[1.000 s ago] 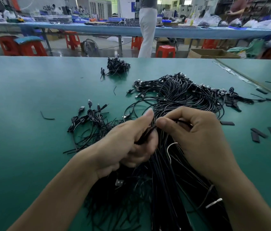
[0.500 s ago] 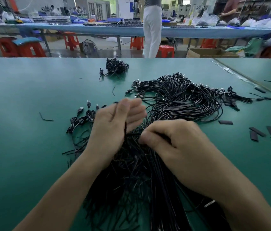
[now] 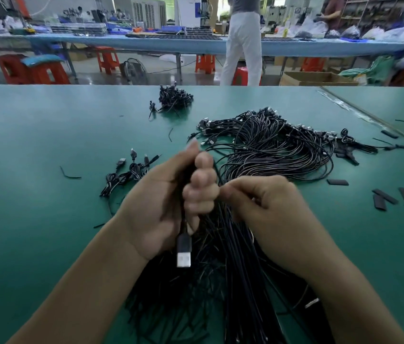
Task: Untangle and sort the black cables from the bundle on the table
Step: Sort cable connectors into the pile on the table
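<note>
The left hand is curled around a black USB cable, its plug hanging below the palm. The right hand pinches a strand just beside it. Both are over the bundle of black cables on the green table, with a small cable group lying to the left.

Green table under cable bundles

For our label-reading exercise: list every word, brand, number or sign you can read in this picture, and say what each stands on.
No text here can be read.
USB plug of the black cables in the left hand's grip: no marking shows.
Cardboard box beyond the table: no print visible.
Blue patch on the far white cabinet: too blurred to read.
</note>
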